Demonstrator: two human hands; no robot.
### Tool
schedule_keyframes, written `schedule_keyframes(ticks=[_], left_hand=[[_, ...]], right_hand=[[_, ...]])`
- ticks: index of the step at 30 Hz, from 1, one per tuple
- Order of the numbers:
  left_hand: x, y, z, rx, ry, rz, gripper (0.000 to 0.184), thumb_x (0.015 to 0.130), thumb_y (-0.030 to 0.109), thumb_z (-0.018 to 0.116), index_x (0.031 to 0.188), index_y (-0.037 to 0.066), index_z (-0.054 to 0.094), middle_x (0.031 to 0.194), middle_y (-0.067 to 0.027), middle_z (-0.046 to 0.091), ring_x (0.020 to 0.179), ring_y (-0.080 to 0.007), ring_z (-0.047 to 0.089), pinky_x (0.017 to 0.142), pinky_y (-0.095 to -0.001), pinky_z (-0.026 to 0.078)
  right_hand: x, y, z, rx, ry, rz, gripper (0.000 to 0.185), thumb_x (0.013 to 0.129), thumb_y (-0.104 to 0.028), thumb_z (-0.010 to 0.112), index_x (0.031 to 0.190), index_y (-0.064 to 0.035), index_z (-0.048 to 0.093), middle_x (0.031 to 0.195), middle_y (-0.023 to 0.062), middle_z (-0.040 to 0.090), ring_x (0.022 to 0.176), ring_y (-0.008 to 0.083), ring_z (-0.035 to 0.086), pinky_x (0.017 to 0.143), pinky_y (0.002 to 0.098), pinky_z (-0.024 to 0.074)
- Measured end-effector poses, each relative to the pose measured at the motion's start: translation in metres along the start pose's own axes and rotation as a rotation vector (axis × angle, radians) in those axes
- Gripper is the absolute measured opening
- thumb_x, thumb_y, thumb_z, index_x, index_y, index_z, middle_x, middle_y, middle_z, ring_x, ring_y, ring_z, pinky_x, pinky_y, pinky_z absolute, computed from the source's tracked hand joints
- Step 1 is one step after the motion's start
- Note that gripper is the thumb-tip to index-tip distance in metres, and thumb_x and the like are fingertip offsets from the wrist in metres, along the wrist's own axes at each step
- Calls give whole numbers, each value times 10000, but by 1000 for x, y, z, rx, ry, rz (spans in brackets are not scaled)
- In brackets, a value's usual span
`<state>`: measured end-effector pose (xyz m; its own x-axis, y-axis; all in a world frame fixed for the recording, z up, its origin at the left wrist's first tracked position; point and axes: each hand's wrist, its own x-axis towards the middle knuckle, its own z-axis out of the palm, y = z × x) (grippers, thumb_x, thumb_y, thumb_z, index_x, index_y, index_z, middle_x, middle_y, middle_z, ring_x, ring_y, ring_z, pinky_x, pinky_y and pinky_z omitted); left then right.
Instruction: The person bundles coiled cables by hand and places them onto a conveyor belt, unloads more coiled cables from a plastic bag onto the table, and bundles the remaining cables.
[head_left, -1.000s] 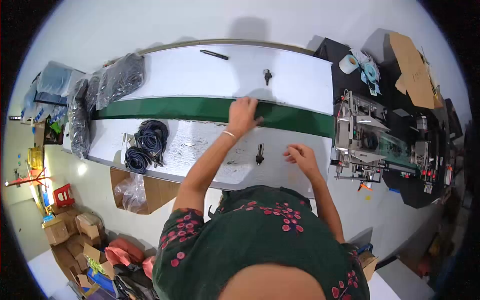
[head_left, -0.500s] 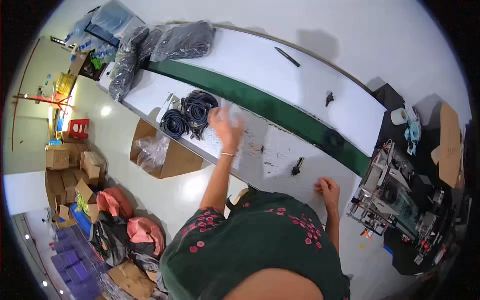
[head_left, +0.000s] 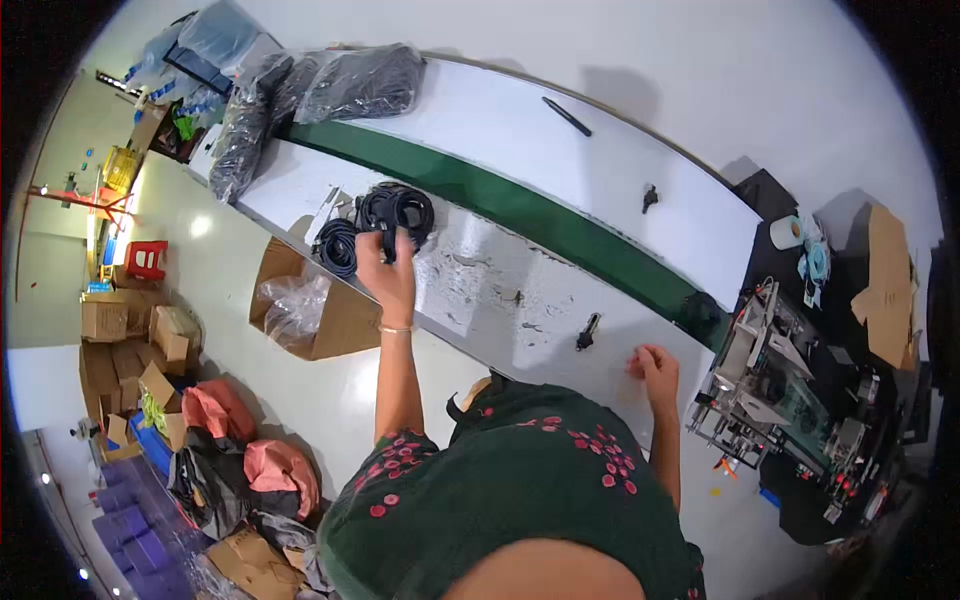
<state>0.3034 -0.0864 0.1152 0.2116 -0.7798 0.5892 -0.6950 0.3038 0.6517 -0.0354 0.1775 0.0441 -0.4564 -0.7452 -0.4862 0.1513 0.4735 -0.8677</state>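
Coiled black cables lie in a bundle on the white worktop, with a smaller coil beside them to the left. My left hand is at the near side of the bundle, its thumb and fingers closed on a dark part of a cable. Which part of the cable it grips is partly hidden by the fingers. Close to the table's near right side, my right hand hovers or rests with loosely bent fingers, and nothing shows in it. A small black connector-like piece lies to its left.
A green strip runs along the table. Beyond it lie a black pen-like stick and another small black part. Plastic-wrapped dark bundles sit at far left. A metal machine stands right; an open carton is below the table edge.
My left hand has moved left onto the cable coils and closed on a cable. My right hand stays about where it was. The view has shifted slightly.
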Motion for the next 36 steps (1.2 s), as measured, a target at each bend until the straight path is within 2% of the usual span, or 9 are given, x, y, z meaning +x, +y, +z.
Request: schedule_keyframes(ticks=[6, 8, 11, 14, 17, 22, 31, 34, 36], left_hand=[[-61, 62, 35, -96, -501, 678, 195, 661, 68, 715, 798, 60, 576, 748, -63, 539, 625, -249, 501, 625, -351, 434], [-82, 95, 46, -380, -442, 842, 174, 683, 75, 715, 797, 66, 584, 763, -67, 547, 654, -233, 516, 625, -350, 439], [-97, 119, 42, -380, -618, 848, 166, 693, 73, 709, 824, 47, 611, 940, -93, 577, 758, -240, 550, 709, -361, 463], [-84, 139, 45, -460, -495, 862, 313, 663, 92, 724, 949, 32, 610, 1006, -101, 551, 809, -265, 538, 781, -406, 455], [-79, 151, 45, -414, -792, 748, 485, 638, 102, 725, 1093, 40, 568, 1024, -110, 533, 854, -293, 529, 839, -458, 432], [-83, 143, 76, -480, -941, 851, 547, 625, 88, 698, 1144, 61, 526, 992, -101, 546, 822, -293, 549, 763, -412, 459], [-74, 89, 187, -93, -754, 842, 365, 625, 110, 663, 975, 91, 562, 780, -78, 530, 632, -284, 520, 570, -353, 437], [-94, 92, 215, 76, -882, 805, 420, 698, 239, 685, 1070, 85, 567, 892, -110, 542, 777, -311, 547, 675, -407, 452], [-111, 103, 206, 22, -942, 712, 552, 769, 416, 665, 1188, 78, 543, 1097, -152, 502, 975, -362, 492, 843, -489, 404]], right_hand=[[7, -94, 63, 280, -412, -279, 317, 883, -102, 602, 1162, 44, 561, 959, 128, 667, 808, 148, 609, 732, 234, 491], [9, -117, 83, 131, -339, -282, 367, 851, -84, 645, 1179, 51, 551, 1015, 129, 655, 838, 140, 598, 751, 222, 470], [9, -115, 85, 136, -178, -330, 341, 816, -34, 636, 1134, 72, 574, 926, 84, 659, 793, 117, 583, 720, 203, 457], [8, -111, 72, 113, -199, -277, 326, 827, -2, 602, 1150, 43, 590, 942, 70, 659, 801, 95, 576, 737, 191, 453], [7, -108, 66, 251, -263, -287, 295, 831, -3, 596, 1123, 33, 611, 911, 61, 661, 786, 96, 573, 721, 195, 453], [13, -111, 52, 202, -365, -359, 268, 854, -42, 599, 1112, 28, 618, 896, 74, 667, 789, 115, 589, 713, 200, 461], [9, -86, 9, 289, -7, -67, 240, 904, -148, 568, 1073, 12, 626, 901, 116, 679, 729, 172, 643, 680, 225, 493], [8, -65, 6, 288, 20, -30, 236, 908, -155, 562, 1065, 9, 628, 899, 115, 679, 713, 176, 645, 667, 227, 494], [8, -56, 7, 285, 32, 6, 233, 912, -161, 555, 1056, 6, 630, 896, 115, 678, 697, 180, 646, 654, 230, 495]])
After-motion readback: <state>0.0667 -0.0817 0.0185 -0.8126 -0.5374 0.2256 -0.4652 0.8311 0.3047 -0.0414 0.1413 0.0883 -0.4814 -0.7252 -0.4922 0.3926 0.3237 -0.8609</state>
